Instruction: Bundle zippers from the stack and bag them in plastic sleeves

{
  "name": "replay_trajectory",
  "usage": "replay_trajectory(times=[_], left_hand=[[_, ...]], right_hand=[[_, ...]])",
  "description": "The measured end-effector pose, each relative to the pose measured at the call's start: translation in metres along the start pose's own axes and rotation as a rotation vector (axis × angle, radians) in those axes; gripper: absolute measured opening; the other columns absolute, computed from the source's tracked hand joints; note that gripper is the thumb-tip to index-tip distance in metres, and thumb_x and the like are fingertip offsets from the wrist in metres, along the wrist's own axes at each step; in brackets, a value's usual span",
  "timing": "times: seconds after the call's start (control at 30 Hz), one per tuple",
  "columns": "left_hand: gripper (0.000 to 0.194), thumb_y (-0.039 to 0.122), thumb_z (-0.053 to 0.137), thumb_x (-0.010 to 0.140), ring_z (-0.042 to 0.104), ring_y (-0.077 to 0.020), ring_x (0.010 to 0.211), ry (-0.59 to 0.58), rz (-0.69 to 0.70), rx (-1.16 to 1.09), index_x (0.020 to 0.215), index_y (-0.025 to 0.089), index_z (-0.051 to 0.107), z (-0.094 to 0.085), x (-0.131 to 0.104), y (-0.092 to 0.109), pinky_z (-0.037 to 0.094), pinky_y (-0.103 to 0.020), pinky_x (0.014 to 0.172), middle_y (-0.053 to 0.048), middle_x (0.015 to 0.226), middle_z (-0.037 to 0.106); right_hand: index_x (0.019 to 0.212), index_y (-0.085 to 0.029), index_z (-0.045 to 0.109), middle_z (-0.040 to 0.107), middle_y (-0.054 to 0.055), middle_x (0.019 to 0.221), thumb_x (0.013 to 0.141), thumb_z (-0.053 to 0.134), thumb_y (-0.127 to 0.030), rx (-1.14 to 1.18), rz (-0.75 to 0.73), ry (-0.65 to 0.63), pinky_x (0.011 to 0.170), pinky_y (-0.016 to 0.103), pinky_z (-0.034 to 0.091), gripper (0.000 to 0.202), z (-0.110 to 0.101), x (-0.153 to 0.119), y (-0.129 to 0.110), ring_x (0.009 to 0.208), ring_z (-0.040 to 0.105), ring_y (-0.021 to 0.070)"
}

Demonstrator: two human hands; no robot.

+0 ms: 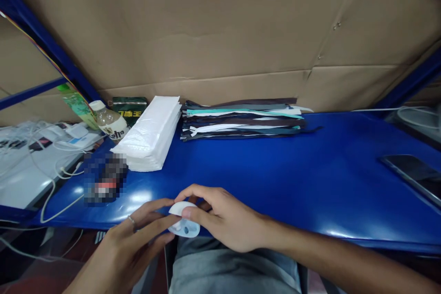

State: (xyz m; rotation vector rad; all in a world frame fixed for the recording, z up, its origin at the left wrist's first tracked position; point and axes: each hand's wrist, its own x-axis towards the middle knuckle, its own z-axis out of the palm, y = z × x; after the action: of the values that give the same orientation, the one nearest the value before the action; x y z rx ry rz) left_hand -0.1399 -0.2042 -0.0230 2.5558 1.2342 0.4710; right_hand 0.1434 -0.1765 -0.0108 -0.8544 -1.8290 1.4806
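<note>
The left hand (120,243) pinches the left side of a small white rounded plastic case (190,225); the right hand (229,220) pinches its raised lid (177,208). Likely light, stiff, slippery: hold the rims.

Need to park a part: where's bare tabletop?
Biggest: blue tabletop between zipper bundle, phone and right hand. Smaller: between white envelopes and left hand. Crowded: back left, with bottle, green pouch and envelopes.
</note>
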Motion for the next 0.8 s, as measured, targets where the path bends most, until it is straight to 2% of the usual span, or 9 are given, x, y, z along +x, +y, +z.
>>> replay_trajectory(times=[0.13, 0.33, 0.4, 0.47, 0.53, 0.6, 0.7, 0.8], left_hand=[[0.063, 0.041, 0.056, 0.102, 0.074, -0.0281, 0.118, 0.039, 0.062, -0.005, 0.155, 0.069, 0.036, 0.0, 0.001, -0.003, 0.073, -0.044, 0.089, 0.006, 0.144, 0.066], [0.053, 0.049, 0.066, 0.098, 0.075, -0.0278, 0.107, 0.176, 0.113, -0.023, 0.145, 0.069, 0.052, -0.003, 0.013, 0.008, 0.072, -0.047, 0.077, 0.004, 0.144, 0.065], [0.046, 0.042, 0.068, 0.099, 0.073, -0.0271, 0.112, 0.183, 0.148, -0.031, 0.141, 0.061, 0.062, -0.006, 0.017, 0.01, 0.071, -0.045, 0.082, 0.001, 0.14, 0.068], [0.04, 0.028, 0.068, 0.1, 0.072, -0.0248, 0.116, 0.155, 0.216, -0.017, 0.135, 0.047, 0.069, -0.012, 0.021, 0.011, 0.068, -0.04, 0.089, -0.001, 0.136, 0.07], [0.037, 0.015, 0.067, 0.1, 0.07, -0.023, 0.118, 0.099, 0.299, -0.001, 0.132, 0.034, 0.071, -0.019, 0.025, 0.012, 0.065, -0.036, 0.092, -0.005, 0.136, 0.07], [0.037, 0.01, 0.065, 0.1, 0.069, -0.0223, 0.119, 0.051, 0.39, 0.049, 0.132, 0.029, 0.07, -0.027, 0.029, 0.014, 0.064, -0.034, 0.091, -0.006, 0.138, 0.069], [0.04, 0.008, 0.062, 0.101, 0.065, -0.0241, 0.125, -0.016, 0.493, 0.228, 0.136, 0.027, 0.068, -0.037, 0.037, 0.015, 0.062, -0.036, 0.094, -0.008, 0.143, 0.068], [0.04, 0.008, 0.055, 0.103, 0.065, -0.0266, 0.126, -0.025, 0.582, 0.36, 0.138, 0.021, 0.068, -0.044, 0.042, 0.013, 0.061, -0.04, 0.098, -0.01, 0.141, 0.07]], right_hand=[[0.13, -0.027, 0.072, 0.074, 0.005, 0.129, 0.106, 0.058, -0.044, -0.081, -0.08, 0.006, 0.093, 0.032, 0.053, 0.032, 0.0, 0.001, -0.001, 0.116, 0.069, 0.0225], [0.129, -0.024, 0.072, 0.077, 0.005, 0.116, 0.101, 0.066, -0.051, -0.052, 0.024, 0.018, 0.076, 0.027, 0.052, 0.039, 0.001, 0.004, 0.001, 0.097, 0.071, 0.0199], [0.128, -0.023, 0.072, 0.077, 0.005, 0.11, 0.1, 0.068, -0.053, -0.029, 0.045, 0.003, 0.071, 0.026, 0.05, 0.041, 0.001, 0.005, 0.002, 0.092, 0.07, 0.0187], [0.129, -0.022, 0.072, 0.077, 0.005, 0.106, 0.1, 0.067, -0.053, 0.001, 0.074, -0.025, 0.067, 0.024, 0.049, 0.042, 0.0, 0.006, 0.003, 0.085, 0.069, 0.0167], [0.13, -0.022, 0.071, 0.076, 0.005, 0.105, 0.099, 0.068, -0.054, 0.029, 0.105, -0.054, 0.063, 0.023, 0.047, 0.045, -0.002, 0.009, 0.005, 0.079, 0.067, 0.0149], [0.13, -0.022, 0.07, 0.075, 0.005, 0.108, 0.097, 0.071, -0.054, 0.045, 0.119, -0.079, 0.061, 0.022, 0.046, 0.046, -0.003, 0.013, 0.006, 0.076, 0.066, 0.0136], [0.127, -0.022, 0.071, 0.075, 0.005, 0.111, 0.095, 0.074, -0.051, 0.03, 0.094, -0.09, 0.062, 0.023, 0.047, 0.043, -0.003, 0.021, 0.009, 0.076, 0.066, 0.0132], [0.12, -0.021, 0.074, 0.076, 0.005, 0.109, 0.096, 0.072, -0.052, 0.007, 0.058, -0.089, 0.064, 0.024, 0.048, 0.039, -0.002, 0.028, 0.012, 0.076, 0.067, 0.014]])
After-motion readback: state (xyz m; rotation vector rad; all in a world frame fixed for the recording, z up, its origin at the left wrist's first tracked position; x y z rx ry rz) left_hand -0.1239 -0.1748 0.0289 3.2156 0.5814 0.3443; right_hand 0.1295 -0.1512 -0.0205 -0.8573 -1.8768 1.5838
